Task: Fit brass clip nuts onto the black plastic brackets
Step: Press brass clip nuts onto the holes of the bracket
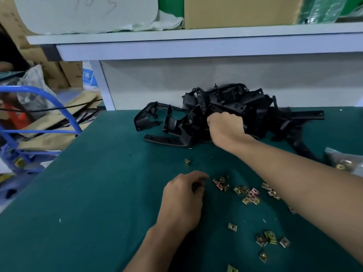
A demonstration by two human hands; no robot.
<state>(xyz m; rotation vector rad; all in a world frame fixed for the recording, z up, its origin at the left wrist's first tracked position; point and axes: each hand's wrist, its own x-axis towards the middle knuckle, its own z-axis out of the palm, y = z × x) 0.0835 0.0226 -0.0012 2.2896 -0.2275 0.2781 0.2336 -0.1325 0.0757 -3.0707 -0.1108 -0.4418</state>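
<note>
A heap of black plastic brackets (pixel 233 107) lies at the back of the green table (pixel 94 193), against the white panel. My right hand (pixel 225 126) reaches into the heap and grips one bracket with curled fingers. Several brass clip nuts (pixel 248 194) are scattered on the mat in the front right. One lone nut (pixel 187 161) lies apart, nearer the brackets. My left hand (pixel 184 195) rests on the mat just left of the nuts, fingers curled, with something small and dark at its fingertips; whether it pinches a nut is hidden.
A clear bag of more nuts (pixel 343 161) lies at the right edge. A white shelf (pixel 196 38) with a cardboard box (pixel 241 10) overhangs the table. Left of the table stand a blue cart (pixel 39 130), cardboard and bags.
</note>
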